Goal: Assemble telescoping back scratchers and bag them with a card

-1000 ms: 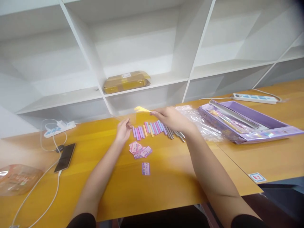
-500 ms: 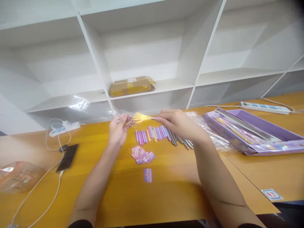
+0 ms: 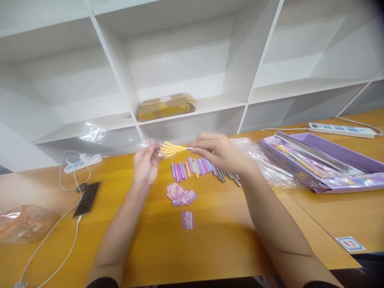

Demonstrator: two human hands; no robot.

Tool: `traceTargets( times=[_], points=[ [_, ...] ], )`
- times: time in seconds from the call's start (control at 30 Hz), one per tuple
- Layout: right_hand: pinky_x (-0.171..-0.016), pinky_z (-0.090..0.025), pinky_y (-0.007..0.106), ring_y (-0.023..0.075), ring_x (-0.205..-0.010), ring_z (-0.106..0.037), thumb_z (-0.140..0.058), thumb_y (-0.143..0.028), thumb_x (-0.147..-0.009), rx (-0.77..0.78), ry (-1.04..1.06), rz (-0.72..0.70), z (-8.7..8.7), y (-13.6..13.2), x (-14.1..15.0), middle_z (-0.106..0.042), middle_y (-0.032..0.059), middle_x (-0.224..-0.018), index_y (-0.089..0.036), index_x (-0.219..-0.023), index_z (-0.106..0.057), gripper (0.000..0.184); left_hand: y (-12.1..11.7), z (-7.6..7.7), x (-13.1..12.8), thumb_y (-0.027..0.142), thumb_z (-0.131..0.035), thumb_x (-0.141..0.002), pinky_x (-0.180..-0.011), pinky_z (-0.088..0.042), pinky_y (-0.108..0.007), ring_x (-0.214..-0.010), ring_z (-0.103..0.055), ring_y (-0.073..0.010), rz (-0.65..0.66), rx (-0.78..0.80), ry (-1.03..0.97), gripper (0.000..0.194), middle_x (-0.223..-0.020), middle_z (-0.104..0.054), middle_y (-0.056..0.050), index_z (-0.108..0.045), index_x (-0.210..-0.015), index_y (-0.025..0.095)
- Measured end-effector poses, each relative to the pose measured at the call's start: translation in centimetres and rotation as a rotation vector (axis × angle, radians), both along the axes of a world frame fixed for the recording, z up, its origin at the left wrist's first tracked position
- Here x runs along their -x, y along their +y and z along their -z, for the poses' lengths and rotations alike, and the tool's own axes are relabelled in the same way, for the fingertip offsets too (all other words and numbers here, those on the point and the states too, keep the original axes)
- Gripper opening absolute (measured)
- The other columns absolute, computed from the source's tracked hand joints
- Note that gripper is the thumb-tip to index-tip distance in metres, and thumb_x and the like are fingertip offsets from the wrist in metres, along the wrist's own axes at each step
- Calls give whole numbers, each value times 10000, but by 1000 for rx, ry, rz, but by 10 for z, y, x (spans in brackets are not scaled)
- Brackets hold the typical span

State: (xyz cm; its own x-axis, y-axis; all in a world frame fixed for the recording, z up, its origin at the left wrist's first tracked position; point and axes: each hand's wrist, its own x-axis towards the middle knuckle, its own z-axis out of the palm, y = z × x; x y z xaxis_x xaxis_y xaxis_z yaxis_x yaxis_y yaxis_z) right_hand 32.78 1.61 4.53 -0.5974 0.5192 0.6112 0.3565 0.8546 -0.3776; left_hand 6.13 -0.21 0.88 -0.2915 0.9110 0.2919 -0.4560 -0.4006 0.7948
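My right hand (image 3: 216, 151) pinches the thin stem of a small yellow hand-shaped toy (image 3: 171, 149) held above the table. My left hand (image 3: 146, 165) is closed on a clear plastic wrapper (image 3: 147, 145) at the toy's yellow end. Below them a row of pastel sticks (image 3: 192, 168) and grey metal rods (image 3: 226, 175) lies on the orange table (image 3: 210, 236). A small pile of pink stickers (image 3: 181, 195) and one lone sticker (image 3: 187, 220) lie nearer me.
A purple open box (image 3: 324, 162) and crumpled clear film (image 3: 258, 156) sit on the right, a power strip (image 3: 342, 129) behind. Left are a black phone (image 3: 88, 198) with white cable, another power strip (image 3: 78, 162) and a plastic bag (image 3: 25, 228). A brown parcel (image 3: 166, 106) rests on the white shelves.
Both hands rose from the table. The left hand took hold of the clear wrapper and closed in on the yellow toy's end.
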Motion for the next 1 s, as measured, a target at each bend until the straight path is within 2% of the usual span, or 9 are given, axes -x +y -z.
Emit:
traceTargets(
  times=[0.17, 0.3, 0.47, 0.7, 0.83, 1.0],
  points=[
    [-761, -434, 352, 203, -788, -576, -442, -538, -1154, 22, -51, 76, -1, -1, -2, -630, 56, -868, -253, -1075, -840, 496, -3, -4, 1, 371, -961, -820, -752, -659, -264, -881, -786, -170, -8, 19, 11, 313, -887, -796, -53, -737, -842, 153],
    [-760, -436, 346, 198, -793, -582, -465, -536, -1151, 38, -65, 70, 3, 4, 1, -632, 50, -859, -244, -1024, -839, 491, -6, -3, -4, 374, -988, -782, -802, -681, -293, -886, -788, -170, 23, 36, 3, 337, -904, -802, -50, -749, -852, 146],
    [-790, -449, 344, 203, -835, -604, -464, -524, -1155, 5, -22, 66, 10, 12, 6, -642, 55, -883, -248, -1105, -848, 476, -7, 1, -12, 388, -982, -796, -921, -696, -364, -955, -796, -187, 62, 30, 53, 352, -960, -802, -50, -747, -903, 149],
    [-787, -450, 358, 201, -774, -578, -506, -633, -1112, 62, 19, 63, 9, 18, -1, -632, 46, -844, -264, -948, -841, 525, -8, -1, -10, 396, -1019, -730, -894, -707, -382, -907, -784, -184, 83, 17, 96, 405, -927, -784, -42, -716, -862, 163],
    [-770, -428, 355, 192, -745, -536, -521, -638, -1104, 28, 18, 79, 11, 18, 0, -573, 37, -794, -253, -915, -847, 539, -7, 1, -13, 408, -1046, -679, -887, -708, -395, -896, -796, -202, 76, 25, 101, 463, -946, -794, -60, -739, -903, 143],
    [-757, -427, 332, 191, -759, -557, -533, -578, -1119, 29, -1, 66, 15, 14, 14, -592, 37, -786, -263, -1022, -881, 479, -5, 15, -30, 439, -1058, -640, -856, -702, -387, -884, -809, -231, 144, 84, 118, 519, -941, -815, -95, -775, -937, 121]
  ],
)
